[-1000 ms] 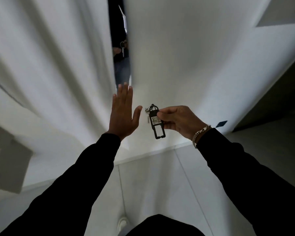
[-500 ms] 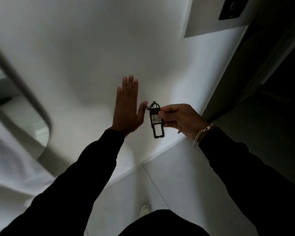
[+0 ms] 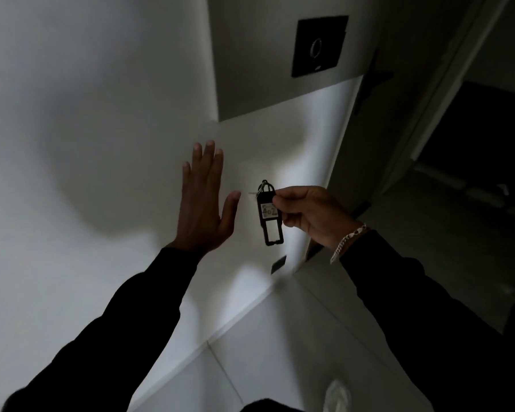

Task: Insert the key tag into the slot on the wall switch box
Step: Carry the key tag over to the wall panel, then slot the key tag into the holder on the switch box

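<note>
A black key tag [image 3: 270, 214] with a white label reading 402 hangs upright from my right hand [image 3: 311, 217], pinched near its top between thumb and fingers. My left hand [image 3: 204, 200] is raised flat and open to the left of the tag, fingers spread, holding nothing. High on the white wall sits a dark square switch box [image 3: 319, 45] with a ring mark at its middle, well above and to the right of the tag. I cannot make out its slot.
A dim doorway [image 3: 473, 138] opens to the right past the wall's corner. A small dark outlet [image 3: 278, 264] sits low on the wall near the pale tiled floor [image 3: 295, 352]. A white shoe [image 3: 336, 395] shows at the bottom.
The view has swung right and up, so the switch box now sits fully in sight. Both hands keep their pose, my left hand slightly farther from the tag.
</note>
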